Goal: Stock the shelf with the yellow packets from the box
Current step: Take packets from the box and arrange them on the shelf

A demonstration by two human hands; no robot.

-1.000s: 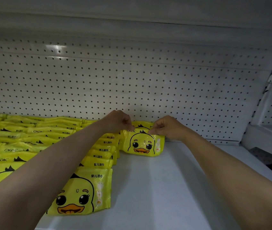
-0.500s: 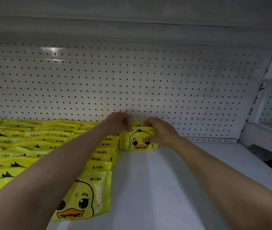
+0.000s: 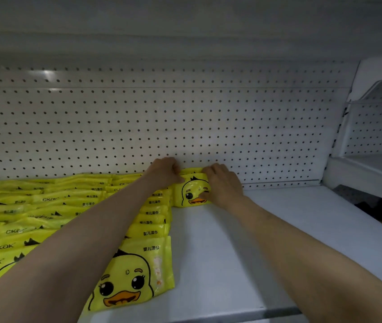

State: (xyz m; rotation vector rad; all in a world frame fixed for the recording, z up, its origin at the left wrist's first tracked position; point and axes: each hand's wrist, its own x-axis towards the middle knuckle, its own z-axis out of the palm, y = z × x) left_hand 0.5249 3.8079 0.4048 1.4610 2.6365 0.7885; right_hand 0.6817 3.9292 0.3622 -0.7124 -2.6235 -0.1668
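A yellow packet [image 3: 191,192] with a duck face leans at the back of the white shelf [image 3: 232,252], close to the pegboard wall. A second packet edge shows just behind it. My left hand [image 3: 164,171] grips its top left corner with curled fingers. My right hand [image 3: 222,185] lies over its right side, fingers curled onto the front and top edge. Rows of the same yellow packets [image 3: 68,210] fill the shelf's left part, with one large duck-face packet [image 3: 136,276] at the front. The box is out of view.
The white pegboard back wall [image 3: 185,124] rises straight behind the packets. Another shelf [image 3: 208,26] hangs overhead. To the right stands a neighbouring shelf unit [image 3: 372,164] with a dark gap below it. Bare shelf surface stretches right of the packets.
Both hands have pushed the duck packet back from mid-shelf toward the pegboard. My right hand shifted from pinching the top corner to covering the packet's right side.
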